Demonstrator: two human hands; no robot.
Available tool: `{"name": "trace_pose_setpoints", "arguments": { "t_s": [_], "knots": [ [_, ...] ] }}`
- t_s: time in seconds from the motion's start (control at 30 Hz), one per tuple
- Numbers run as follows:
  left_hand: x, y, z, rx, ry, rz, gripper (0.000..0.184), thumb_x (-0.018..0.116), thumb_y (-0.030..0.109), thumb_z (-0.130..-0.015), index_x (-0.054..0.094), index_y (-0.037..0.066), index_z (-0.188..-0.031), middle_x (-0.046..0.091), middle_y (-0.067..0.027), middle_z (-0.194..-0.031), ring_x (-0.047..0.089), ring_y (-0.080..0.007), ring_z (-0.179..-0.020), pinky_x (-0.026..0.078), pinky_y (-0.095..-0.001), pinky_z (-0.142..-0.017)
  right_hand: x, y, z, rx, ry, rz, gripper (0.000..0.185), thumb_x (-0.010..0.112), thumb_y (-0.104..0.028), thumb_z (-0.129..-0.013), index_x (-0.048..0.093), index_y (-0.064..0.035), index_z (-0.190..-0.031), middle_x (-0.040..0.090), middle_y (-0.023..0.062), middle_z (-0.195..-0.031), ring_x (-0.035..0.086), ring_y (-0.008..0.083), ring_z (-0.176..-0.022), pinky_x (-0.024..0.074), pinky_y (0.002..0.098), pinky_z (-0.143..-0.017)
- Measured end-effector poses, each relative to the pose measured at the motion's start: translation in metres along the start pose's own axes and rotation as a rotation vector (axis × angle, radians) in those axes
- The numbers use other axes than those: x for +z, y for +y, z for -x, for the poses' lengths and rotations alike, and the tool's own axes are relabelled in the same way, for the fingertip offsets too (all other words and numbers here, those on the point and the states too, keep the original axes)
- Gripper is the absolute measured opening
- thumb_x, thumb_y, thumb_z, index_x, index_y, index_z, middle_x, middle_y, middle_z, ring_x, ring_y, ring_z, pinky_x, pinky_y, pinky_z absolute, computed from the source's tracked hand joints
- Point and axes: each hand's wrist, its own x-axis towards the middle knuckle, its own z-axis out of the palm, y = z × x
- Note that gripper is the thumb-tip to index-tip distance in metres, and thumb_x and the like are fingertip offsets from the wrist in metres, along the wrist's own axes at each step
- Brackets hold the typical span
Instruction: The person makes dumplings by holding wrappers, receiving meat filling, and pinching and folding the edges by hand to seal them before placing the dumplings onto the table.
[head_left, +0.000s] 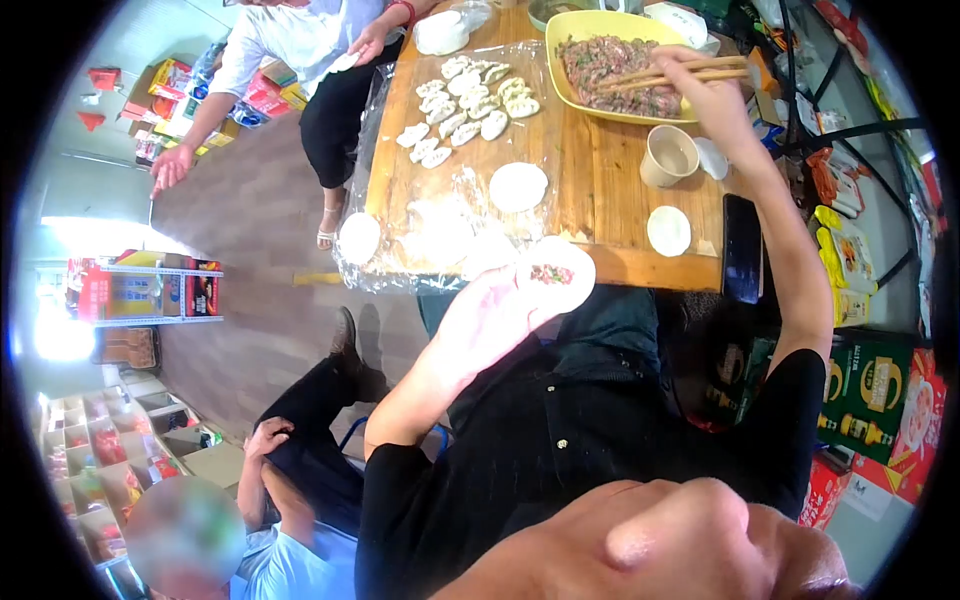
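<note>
My left hand [492,312] holds a round dough wrapper [572,291] with a small heap of meat filling [551,273] on it, in front of the table's near edge. Wooden chopsticks [715,72] are gripped in my right hand [708,98], their tips in the meat filling of the yellow bowl [553,75]. A paper cup [669,157] stands below the bowl. Loose round wrappers lie on the table, one [669,231] at the right and another [518,187] near the middle. Several folded dumplings [466,100] rest on the plastic-covered board.
A dark phone [741,248] lies at the table's right edge [706,272]. Across the table's left corner, a person [262,48] holds a wrapper. Another person [300,550] sits at the lower left. Packaged goods [866,385] stand at the right.
</note>
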Motion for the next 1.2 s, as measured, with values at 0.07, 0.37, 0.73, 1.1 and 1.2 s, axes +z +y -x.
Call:
{"name": "trace_pose_setpoints", "arguments": {
  "t_s": [0.07,0.37,0.73,1.1,1.2],
  "knots": [
    [0.004,0.003,-0.005,-0.004,-0.007,-0.051,0.051,0.051,0.021,-0.094,0.04,-0.006,-0.137,0.049,-0.0187,-0.138,0.048,-0.0302,-0.128,0.037,-0.0422,-0.11,0.007,-0.002,-0.004,0.063,0.015,-0.011,0.027,0.059,-0.021,-0.096,0.066,0.0001,-0.112,0.066,0.0042,-0.1,0.061,0.0089,-0.091,0.0522,0.0242,-0.08],
    [0.003,0.022,-0.044,-0.099,0.029,0.008,0.053,0.048,0.025,-0.096,0.04,-0.007,-0.136,0.049,-0.0201,-0.138,0.047,-0.0306,-0.13,0.034,-0.0431,-0.112,0.01,0.029,-0.026,0.125,-0.08,0.028,0.027,0.059,-0.024,-0.096,0.067,-0.0047,-0.112,0.066,0.0032,-0.094,0.062,0.0073,-0.082,0.0524,0.0237,-0.071],
    [-0.005,0.033,-0.077,-0.15,0.082,0.013,0.053,0.049,0.025,-0.095,0.039,-0.007,-0.137,0.049,-0.0201,-0.138,0.047,-0.0295,-0.129,0.034,-0.0425,-0.112,0.006,0.029,-0.026,0.187,-0.091,-0.031,0.024,0.06,-0.019,-0.096,0.066,-0.003,-0.113,0.066,0.0009,-0.107,0.06,0.0086,-0.097,0.0491,0.024,-0.085],
    [-0.008,0.036,-0.081,-0.154,0.103,0.02,0.054,0.05,0.024,-0.094,0.038,-0.006,-0.137,0.049,-0.02,-0.138,0.048,-0.0296,-0.128,0.037,-0.0422,-0.111,-0.014,0.027,-0.026,0.28,-0.037,-0.183,0.026,0.058,-0.019,-0.097,0.066,0.0001,-0.112,0.068,0.0075,-0.103,0.064,0.0132,-0.092,0.0536,0.0262,-0.08],
    [-0.006,0.036,-0.081,-0.144,0.103,0.029,0.054,0.051,0.023,-0.094,0.038,-0.007,-0.137,0.049,-0.0204,-0.137,0.049,-0.0296,-0.128,0.037,-0.0423,-0.111,-0.02,0.04,-0.025,0.242,-0.027,-0.274,0.027,0.058,-0.02,-0.097,0.065,-0.0006,-0.114,0.068,0.0069,-0.104,0.064,0.0133,-0.094,0.054,0.0265,-0.081]
  ]
}}
